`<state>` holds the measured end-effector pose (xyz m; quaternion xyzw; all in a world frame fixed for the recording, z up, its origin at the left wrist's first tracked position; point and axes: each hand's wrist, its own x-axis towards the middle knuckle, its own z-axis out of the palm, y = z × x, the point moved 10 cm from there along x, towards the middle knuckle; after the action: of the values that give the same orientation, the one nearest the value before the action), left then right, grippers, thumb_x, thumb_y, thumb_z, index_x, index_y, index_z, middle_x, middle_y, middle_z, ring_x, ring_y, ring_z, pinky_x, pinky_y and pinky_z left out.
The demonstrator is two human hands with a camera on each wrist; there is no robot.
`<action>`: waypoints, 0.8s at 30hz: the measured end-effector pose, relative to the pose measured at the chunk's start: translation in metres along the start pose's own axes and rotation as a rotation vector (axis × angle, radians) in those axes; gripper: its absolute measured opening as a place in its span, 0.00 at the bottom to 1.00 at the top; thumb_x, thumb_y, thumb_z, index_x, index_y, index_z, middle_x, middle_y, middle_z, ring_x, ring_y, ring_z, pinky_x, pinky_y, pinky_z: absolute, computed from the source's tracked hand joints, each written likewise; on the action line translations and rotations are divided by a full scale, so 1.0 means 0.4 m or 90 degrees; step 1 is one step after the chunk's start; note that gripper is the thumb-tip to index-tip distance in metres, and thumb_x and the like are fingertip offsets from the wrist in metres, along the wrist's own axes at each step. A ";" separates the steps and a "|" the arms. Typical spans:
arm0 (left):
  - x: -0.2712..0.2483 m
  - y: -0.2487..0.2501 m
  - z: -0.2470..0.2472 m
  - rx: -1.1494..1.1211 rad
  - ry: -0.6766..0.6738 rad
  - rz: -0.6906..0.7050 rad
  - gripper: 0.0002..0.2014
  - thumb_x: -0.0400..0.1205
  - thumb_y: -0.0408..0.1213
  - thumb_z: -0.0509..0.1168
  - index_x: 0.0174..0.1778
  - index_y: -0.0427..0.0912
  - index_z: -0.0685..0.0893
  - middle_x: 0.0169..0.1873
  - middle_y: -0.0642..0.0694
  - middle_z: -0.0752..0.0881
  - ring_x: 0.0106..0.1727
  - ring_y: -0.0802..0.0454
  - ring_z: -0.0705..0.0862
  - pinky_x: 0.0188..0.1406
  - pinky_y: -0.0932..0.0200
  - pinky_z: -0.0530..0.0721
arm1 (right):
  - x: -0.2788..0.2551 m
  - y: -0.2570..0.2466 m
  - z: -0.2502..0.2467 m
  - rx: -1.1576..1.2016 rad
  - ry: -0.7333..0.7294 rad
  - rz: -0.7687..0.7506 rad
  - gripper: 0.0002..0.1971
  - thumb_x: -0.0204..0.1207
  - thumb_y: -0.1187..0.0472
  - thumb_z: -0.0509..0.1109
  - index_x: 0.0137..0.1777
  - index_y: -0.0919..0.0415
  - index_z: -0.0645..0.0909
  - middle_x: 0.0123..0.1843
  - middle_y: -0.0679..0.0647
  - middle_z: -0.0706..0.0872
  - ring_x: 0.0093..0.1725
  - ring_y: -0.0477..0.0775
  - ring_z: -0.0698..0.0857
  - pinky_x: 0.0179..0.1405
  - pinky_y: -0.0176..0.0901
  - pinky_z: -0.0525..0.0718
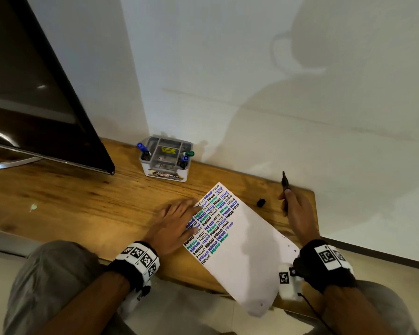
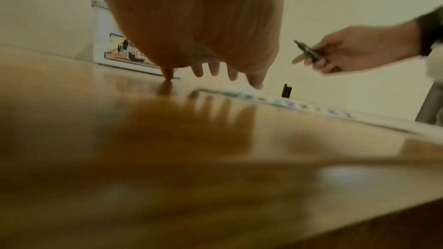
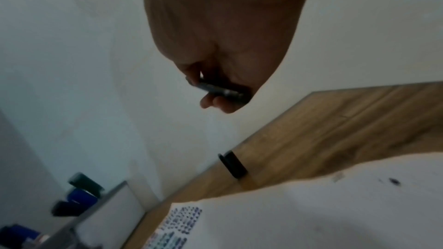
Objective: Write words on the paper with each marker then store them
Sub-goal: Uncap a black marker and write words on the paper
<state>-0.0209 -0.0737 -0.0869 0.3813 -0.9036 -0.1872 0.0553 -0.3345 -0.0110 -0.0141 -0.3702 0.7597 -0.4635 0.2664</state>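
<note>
A white paper (image 1: 240,250) covered with rows of coloured "HELLO" words lies slanted on the wooden table (image 1: 82,201). My left hand (image 1: 177,223) lies flat, fingers spread, on the paper's left edge. My right hand (image 1: 298,213) grips an uncapped black marker (image 1: 285,187) above the table to the paper's right, tip pointing up and away. In the left wrist view the black marker (image 2: 308,51) is raised off the surface. Its black cap (image 1: 261,202) lies on the table beside the paper. A storage box (image 1: 166,158) at the back holds blue and green markers.
A dark monitor (image 1: 46,93) on a silver stand fills the left. A white wall runs close behind the table. The paper's lower end hangs over the table's front edge. My knees are below that edge.
</note>
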 end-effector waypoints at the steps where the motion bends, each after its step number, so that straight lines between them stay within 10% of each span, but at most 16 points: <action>1: 0.004 -0.004 0.008 0.016 0.000 0.007 0.31 0.85 0.63 0.46 0.84 0.57 0.60 0.87 0.54 0.55 0.87 0.52 0.53 0.83 0.38 0.55 | -0.012 -0.025 0.000 0.043 -0.027 -0.021 0.11 0.91 0.65 0.58 0.57 0.52 0.81 0.35 0.54 0.80 0.28 0.46 0.76 0.33 0.46 0.77; 3: 0.007 -0.007 0.023 0.042 -0.003 0.018 0.31 0.85 0.64 0.45 0.85 0.58 0.59 0.87 0.55 0.54 0.88 0.52 0.50 0.84 0.40 0.48 | -0.042 -0.080 0.009 0.116 -0.099 -0.078 0.21 0.90 0.69 0.59 0.76 0.47 0.70 0.41 0.59 0.85 0.28 0.49 0.79 0.27 0.42 0.82; 9: -0.004 0.002 0.028 0.095 0.014 0.038 0.29 0.88 0.61 0.44 0.84 0.57 0.63 0.86 0.53 0.61 0.87 0.52 0.55 0.82 0.39 0.50 | -0.137 -0.190 0.041 0.473 -0.279 -0.050 0.15 0.84 0.73 0.55 0.58 0.68 0.84 0.51 0.63 0.88 0.42 0.57 0.89 0.42 0.45 0.89; 13: -0.005 0.001 0.030 0.100 0.014 0.032 0.29 0.87 0.61 0.44 0.84 0.56 0.63 0.86 0.53 0.61 0.88 0.54 0.54 0.84 0.40 0.48 | -0.162 -0.151 0.106 0.713 -0.372 0.026 0.24 0.75 0.75 0.66 0.72 0.69 0.79 0.54 0.65 0.85 0.53 0.60 0.88 0.55 0.48 0.90; 19: -0.001 -0.003 0.033 0.086 0.027 0.037 0.29 0.87 0.61 0.46 0.84 0.56 0.63 0.86 0.54 0.61 0.87 0.54 0.55 0.84 0.39 0.49 | -0.174 -0.003 0.186 0.254 -0.256 -0.020 0.18 0.84 0.54 0.67 0.49 0.72 0.83 0.28 0.47 0.82 0.28 0.50 0.77 0.35 0.42 0.76; 24: 0.000 -0.005 0.033 0.070 0.035 0.040 0.29 0.86 0.61 0.49 0.84 0.57 0.64 0.86 0.54 0.61 0.87 0.54 0.55 0.84 0.37 0.50 | -0.191 0.028 0.236 0.201 -0.336 -0.047 0.09 0.86 0.69 0.67 0.61 0.60 0.84 0.36 0.54 0.89 0.38 0.54 0.86 0.44 0.40 0.84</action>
<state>-0.0227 -0.0708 -0.1000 0.3599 -0.9224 -0.1244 0.0652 -0.2226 0.0063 -0.0598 -0.4590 0.5690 -0.4730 0.4918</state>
